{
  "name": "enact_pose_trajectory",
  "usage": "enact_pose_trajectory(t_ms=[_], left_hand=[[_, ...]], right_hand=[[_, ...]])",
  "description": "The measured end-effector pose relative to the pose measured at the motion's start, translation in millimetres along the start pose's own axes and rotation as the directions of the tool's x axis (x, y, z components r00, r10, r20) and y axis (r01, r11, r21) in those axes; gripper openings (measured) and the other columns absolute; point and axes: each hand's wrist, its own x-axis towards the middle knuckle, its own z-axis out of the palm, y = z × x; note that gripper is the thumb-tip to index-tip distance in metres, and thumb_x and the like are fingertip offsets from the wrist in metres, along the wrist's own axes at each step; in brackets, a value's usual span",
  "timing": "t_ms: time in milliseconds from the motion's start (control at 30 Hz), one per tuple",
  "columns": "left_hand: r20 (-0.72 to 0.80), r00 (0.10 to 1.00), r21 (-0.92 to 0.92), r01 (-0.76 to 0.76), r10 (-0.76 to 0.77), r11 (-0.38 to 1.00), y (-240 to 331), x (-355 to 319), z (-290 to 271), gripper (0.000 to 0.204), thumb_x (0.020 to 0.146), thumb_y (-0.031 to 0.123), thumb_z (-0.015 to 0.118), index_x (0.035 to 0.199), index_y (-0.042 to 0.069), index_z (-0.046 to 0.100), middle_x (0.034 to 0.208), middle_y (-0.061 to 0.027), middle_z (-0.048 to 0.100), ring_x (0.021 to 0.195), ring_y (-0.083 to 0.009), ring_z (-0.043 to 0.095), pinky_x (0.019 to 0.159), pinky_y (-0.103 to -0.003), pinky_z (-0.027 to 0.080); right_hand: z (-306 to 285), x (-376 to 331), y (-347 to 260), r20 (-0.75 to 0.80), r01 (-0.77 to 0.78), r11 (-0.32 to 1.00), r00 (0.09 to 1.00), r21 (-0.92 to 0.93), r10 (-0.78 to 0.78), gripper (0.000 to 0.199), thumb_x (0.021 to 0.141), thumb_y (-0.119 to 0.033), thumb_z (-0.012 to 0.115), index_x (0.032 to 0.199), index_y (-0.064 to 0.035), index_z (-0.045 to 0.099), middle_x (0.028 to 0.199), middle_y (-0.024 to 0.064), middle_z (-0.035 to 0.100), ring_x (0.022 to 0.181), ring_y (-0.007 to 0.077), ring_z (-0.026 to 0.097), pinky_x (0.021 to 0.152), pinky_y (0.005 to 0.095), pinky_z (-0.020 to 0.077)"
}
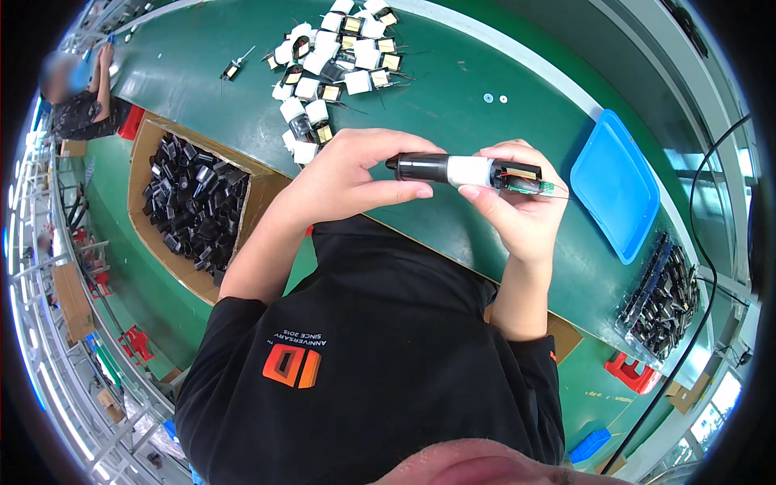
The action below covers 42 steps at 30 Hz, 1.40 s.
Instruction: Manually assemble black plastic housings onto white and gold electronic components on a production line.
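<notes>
Above the near edge of the bench, my left hand (343, 174) pinches a glossy black plastic shell (422, 166) with a narrow tip pointing left. At its right end the shell meets a white sleeve (470, 170). My right hand (529, 214) grips that white-sleeved part between thumb and fingers. From the sleeve's right side sticks a black frame (517, 170) with a green circuit board (529, 186) and thin wires. The pieces lie end to end, level. How deeply they fit together I cannot tell.
Similar white-and-black parts (356, 82) lie piled across the bench (453, 89). A cardboard box (252, 206) of black shells stands at left. On the right are a blue tray (618, 186) and a bag of black parts (663, 311). Another person (81, 101) works at far left.
</notes>
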Motion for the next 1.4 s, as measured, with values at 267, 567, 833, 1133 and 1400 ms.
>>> enact_pose_trajectory(t_ms=[267, 567, 833, 1133, 1400], left_hand=[[0.048, 0.998, -0.010, 0.051, -0.050, 0.999, 5, 4, 5, 0.033, 0.080, 0.023, 0.079, 0.105, 0.004, 0.070, 0.080, -0.0080, 0.069, 0.067, -0.0178, 0.062, 0.062, -0.028, 0.050], [0.044, 0.984, -0.076, 0.177, -0.174, 0.981, 5, 5, 7, 0.039, 0.080, 0.011, 0.079, 0.116, 0.001, 0.068, 0.089, -0.0060, 0.072, 0.079, -0.0101, 0.065, 0.073, -0.026, 0.052], [0.036, 0.972, -0.315, 0.232, -0.233, 0.920, 3, 8, 14, 0.043, 0.084, 0.005, 0.074, 0.123, 0.001, 0.057, 0.105, -0.0086, 0.070, 0.094, -0.0096, 0.064, 0.083, -0.026, 0.050], [-0.051, 0.933, 0.172, -0.342, 0.355, 0.924, 9, 29, 25, 0.065, 0.065, 0.017, 0.087, 0.124, 0.004, 0.065, 0.106, -0.0114, 0.064, 0.099, -0.0247, 0.063, 0.087, -0.030, 0.050], [-0.130, 0.887, 0.193, -0.415, 0.442, 0.889, 8, 40, 49, 0.052, 0.072, 0.015, 0.078, 0.121, 0.004, 0.064, 0.110, -0.0132, 0.069, 0.102, -0.0297, 0.067, 0.087, -0.038, 0.055]], right_hand=[[0, -4, 3, -0.079, -0.138, 0.973, 0.985, 0.188, 0.154, 0.040, 0.068, 0.007, 0.081, 0.105, 0.0034, 0.065, 0.092, 0.0083, 0.066, 0.087, 0.0142, 0.065, 0.077, 0.0280, 0.0538], [-13, -5, 32, 0.054, -0.217, 0.847, 0.974, 0.485, 0.219, 0.074, 0.069, -0.005, 0.079, 0.136, -0.0016, 0.048, 0.119, 0.0090, 0.059, 0.102, 0.0154, 0.059, 0.086, 0.0305, 0.0512], [-11, -8, 21, 0.105, -0.213, 0.963, 0.975, 0.164, 0.198, 0.040, 0.088, 0.006, 0.063, 0.126, 0.0027, 0.056, 0.113, 0.0109, 0.061, 0.093, 0.0161, 0.063, 0.076, 0.0270, 0.0556], [0, -20, 52, 0.135, -0.263, 0.422, 0.942, 0.868, 0.308, 0.028, 0.090, -0.006, 0.058, 0.118, -0.0020, 0.058, 0.108, 0.0150, 0.065, 0.089, 0.0241, 0.068, 0.073, 0.0361, 0.0607], [5, -22, 65, 0.235, -0.273, 0.147, 0.944, 0.951, 0.230, 0.030, 0.090, -0.017, 0.056, 0.118, -0.0062, 0.056, 0.104, 0.0125, 0.065, 0.088, 0.0230, 0.069, 0.069, 0.0338, 0.0602]])
